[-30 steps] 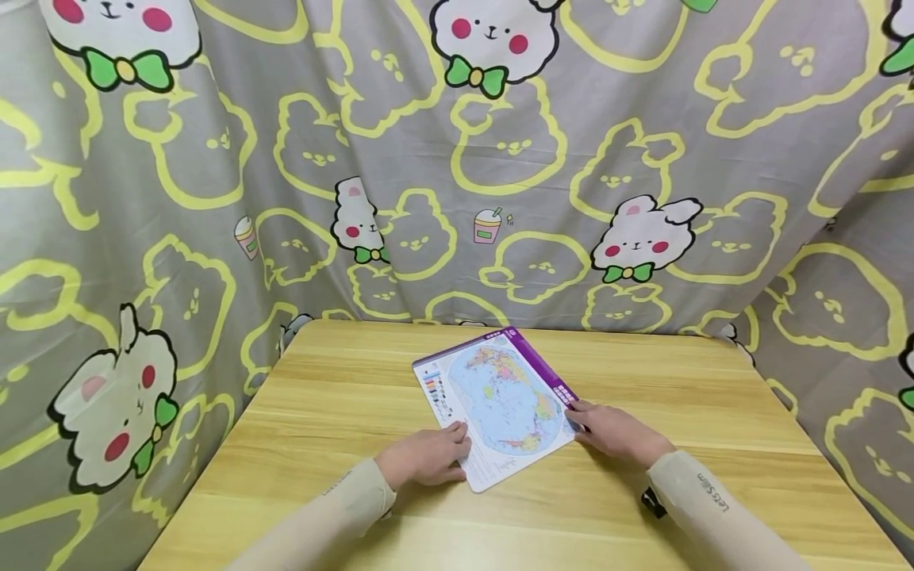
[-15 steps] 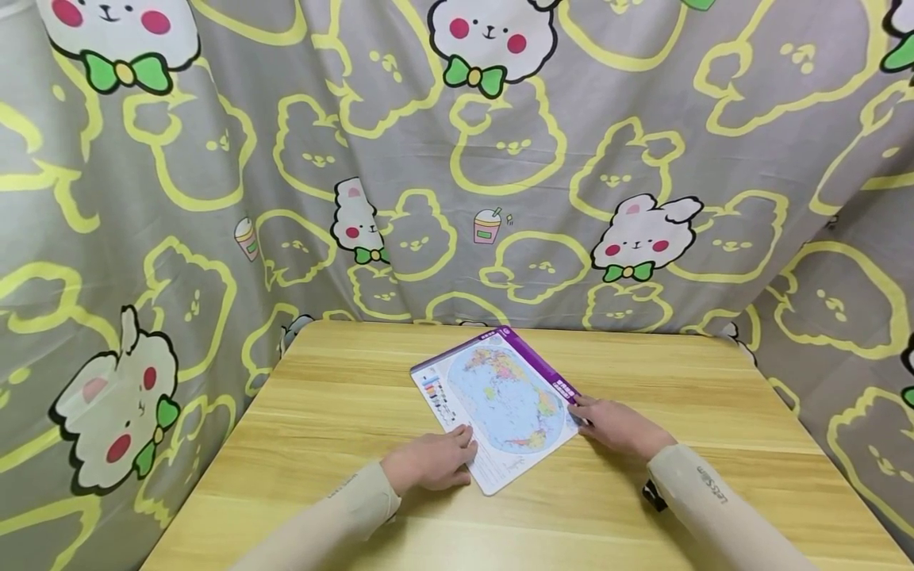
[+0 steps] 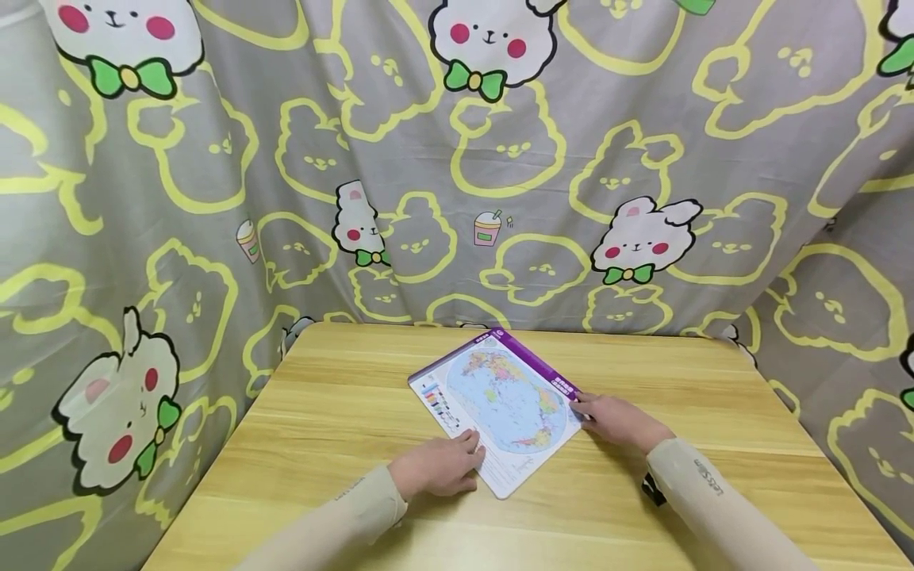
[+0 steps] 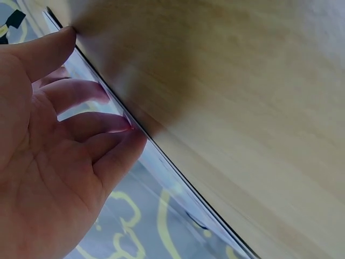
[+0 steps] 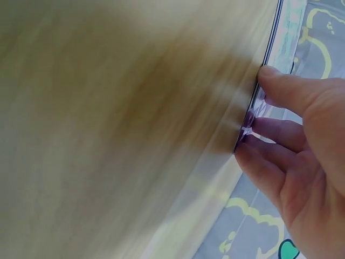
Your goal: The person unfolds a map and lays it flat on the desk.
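Observation:
A flat world map board [image 3: 510, 404], white with a purple border along two edges, lies turned at an angle on the wooden table. My left hand [image 3: 435, 466] grips its near left edge, the thumb at the edge and bent fingertips reaching onto the face. At the right corner, my right hand [image 3: 617, 420] holds the purple-bordered edge between thumb and fingers. The left wrist view shows the board's thin dark edge [image 4: 178, 172] against the fingertips. In the right wrist view, the thumb and little finger [image 5: 259, 167] meet the edge, with other fingers behind it.
The light wooden table [image 3: 321, 396] extends around the board. A grey curtain [image 3: 407, 159] with yellow outlines and rabbit prints hangs behind the table and along both sides. A black item [image 3: 651, 490] shows under the right cuff.
The board has turned slightly counterclockwise, its far corner shifting left and its near corner right. My left hand has moved right and nearer with it; my right hand has shifted slightly.

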Motion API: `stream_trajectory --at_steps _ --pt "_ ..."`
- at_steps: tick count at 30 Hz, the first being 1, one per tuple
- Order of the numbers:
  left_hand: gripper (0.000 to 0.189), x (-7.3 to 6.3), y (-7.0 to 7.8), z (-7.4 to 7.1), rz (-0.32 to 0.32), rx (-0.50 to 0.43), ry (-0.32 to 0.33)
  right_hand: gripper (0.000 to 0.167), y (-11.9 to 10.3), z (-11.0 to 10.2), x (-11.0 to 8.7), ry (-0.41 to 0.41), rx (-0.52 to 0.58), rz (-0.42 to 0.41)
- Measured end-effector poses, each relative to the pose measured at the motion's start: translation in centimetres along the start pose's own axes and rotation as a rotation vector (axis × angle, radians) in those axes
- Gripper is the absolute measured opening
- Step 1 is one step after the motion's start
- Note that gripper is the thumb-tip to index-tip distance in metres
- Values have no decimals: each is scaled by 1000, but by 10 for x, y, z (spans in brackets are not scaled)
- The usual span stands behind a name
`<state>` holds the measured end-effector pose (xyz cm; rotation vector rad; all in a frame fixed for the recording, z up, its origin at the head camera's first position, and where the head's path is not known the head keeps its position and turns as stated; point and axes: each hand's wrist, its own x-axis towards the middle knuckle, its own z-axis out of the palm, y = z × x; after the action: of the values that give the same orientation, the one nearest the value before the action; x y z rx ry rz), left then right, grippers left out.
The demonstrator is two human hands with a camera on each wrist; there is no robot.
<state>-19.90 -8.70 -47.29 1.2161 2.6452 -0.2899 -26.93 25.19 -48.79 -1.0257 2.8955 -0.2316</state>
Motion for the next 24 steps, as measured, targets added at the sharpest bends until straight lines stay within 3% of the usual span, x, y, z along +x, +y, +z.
stream_trajectory --at_steps 24 --pt "59 2 12 -7 16 18 2 37 16 -1 14 -17 0 2"
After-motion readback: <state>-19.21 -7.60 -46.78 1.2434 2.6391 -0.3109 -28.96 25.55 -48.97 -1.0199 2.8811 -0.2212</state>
